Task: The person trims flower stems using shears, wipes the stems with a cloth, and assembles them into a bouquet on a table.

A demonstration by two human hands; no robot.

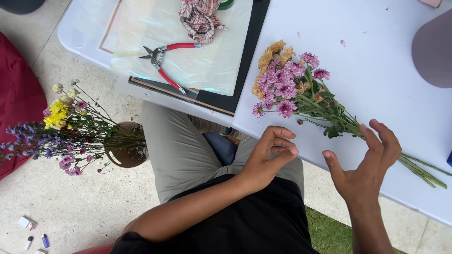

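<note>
Our right hand (365, 167) hovered open, fingertips just at the green stems of the pink and orange chrysanthemum bunch (301, 91) lying on the white table (376, 61); our left hand (268, 157) curled loosely, empty. We judged it light and fragile-headed, best gripped mid-stem.

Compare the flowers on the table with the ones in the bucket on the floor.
The table bunch lies flat on the white table, stems toward the right hand; the bucket bunch stands in a brown bucket on the floor. The table bunch is pink and orange, packed tight; the bucket bunch adds yellow and purple sprigs, spread loose. Both have long green stems and pink blooms.
</note>
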